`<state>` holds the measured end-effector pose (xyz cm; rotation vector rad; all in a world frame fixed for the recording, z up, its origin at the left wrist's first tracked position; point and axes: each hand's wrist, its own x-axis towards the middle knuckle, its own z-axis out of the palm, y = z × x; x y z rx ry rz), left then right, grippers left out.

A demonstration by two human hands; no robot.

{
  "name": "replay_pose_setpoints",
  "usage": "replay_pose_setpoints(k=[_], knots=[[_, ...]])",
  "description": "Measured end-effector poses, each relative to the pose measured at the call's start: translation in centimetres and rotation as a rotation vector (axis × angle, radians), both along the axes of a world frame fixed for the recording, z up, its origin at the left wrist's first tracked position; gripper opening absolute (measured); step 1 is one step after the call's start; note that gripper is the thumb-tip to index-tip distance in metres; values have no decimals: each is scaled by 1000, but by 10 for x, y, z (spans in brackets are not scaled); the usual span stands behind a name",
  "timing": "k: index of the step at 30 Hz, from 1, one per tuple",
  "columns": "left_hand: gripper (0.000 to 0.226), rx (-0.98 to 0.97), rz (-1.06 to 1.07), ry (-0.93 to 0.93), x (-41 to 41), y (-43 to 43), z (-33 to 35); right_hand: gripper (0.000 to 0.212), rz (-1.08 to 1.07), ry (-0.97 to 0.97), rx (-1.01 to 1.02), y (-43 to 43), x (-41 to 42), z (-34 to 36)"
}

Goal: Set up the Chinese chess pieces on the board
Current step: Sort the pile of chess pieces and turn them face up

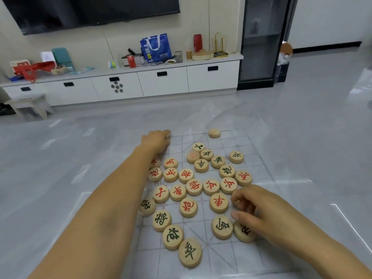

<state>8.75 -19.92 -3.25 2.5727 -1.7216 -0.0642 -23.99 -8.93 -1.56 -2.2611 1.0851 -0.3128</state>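
A clear plastic chess board (pixel 231 256) lies on the grey floor. Several round wooden pieces with red or green characters sit jumbled across its middle, such as a red one (pixel 219 202) and a green one (pixel 161 220). A lone piece (pixel 214 133) lies face down at the far edge. My left hand (pixel 157 140) reaches to the board's far left corner, fingers curled down and hiding whatever is beneath them. My right hand (pixel 253 208) is at the board's right side, with thumb and fingers curled round a mostly hidden piece beside the red one.
A white low cabinet (pixel 163 81) with bags, cans and boxes runs along the far wall under a dark screen. A small stool (pixel 30 104) stands at the left, and a dark glass cabinet (pixel 261 41) at the right. Glossy grey floor surrounds the board.
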Motion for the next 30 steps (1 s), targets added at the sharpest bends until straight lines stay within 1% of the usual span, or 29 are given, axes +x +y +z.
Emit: replay_pose_setpoints(k=[3, 4, 5, 6, 7, 8, 10, 12, 13, 14, 16, 19, 23, 25, 27, 29, 30], knots=[[35, -81, -3, -19, 2, -3, -4, 11, -8, -36, -21, -3, 0, -2], [34, -124, -3, 0, 2, 1, -3, 11, -6, -47, -31, -4, 0, -1], [34, -185, -1, 52, 1, 8, -1, 12, 1, -55, -38, -4, 2, -1], [34, -265, 5, 143, -2, 17, 4, 14, 7, -61, -49, -3, 3, 0], [33, -356, 14, 273, -7, 30, 12, 16, 10, -70, -58, -2, 4, 0], [31, -445, 27, 457, -14, 44, 21, 17, 5, -87, -59, -1, 5, 1], [28, -554, 53, 977, -35, 79, 40, 20, -9, -137, -65, -2, 7, 0], [24, -521, 56, 1505, -66, 123, 51, 26, -9, -197, -63, 1, 9, 3], [24, -474, 70, 1702, -81, 144, 52, 32, -6, -241, -47, 4, 10, 5], [24, -428, 92, 1839, -96, 163, 50, 38, 4, -284, -27, 7, 12, 6], [30, -352, 125, 1997, -120, 193, 44, 51, 47, -353, -8, 14, 17, 9], [40, -296, 139, 2125, -141, 218, 35, 63, 145, -410, -16, 25, 25, 10], [37, -306, 89, 2184, -153, 230, 30, 58, 247, -418, -22, 35, 26, 13], [35, -303, 98, 2192, -155, 231, 26, 59, 280, -400, -51, 36, 25, 13], [37, -304, 114, 2142, -156, 229, 24, 50, 279, -352, -90, 34, 24, 12], [40, -365, 129, 1988, -151, 228, 21, 40, 260, -284, -123, 30, 20, 9], [39, -425, 141, 1893, -147, 228, 21, 36, 253, -243, -133, 28, 16, 9]])
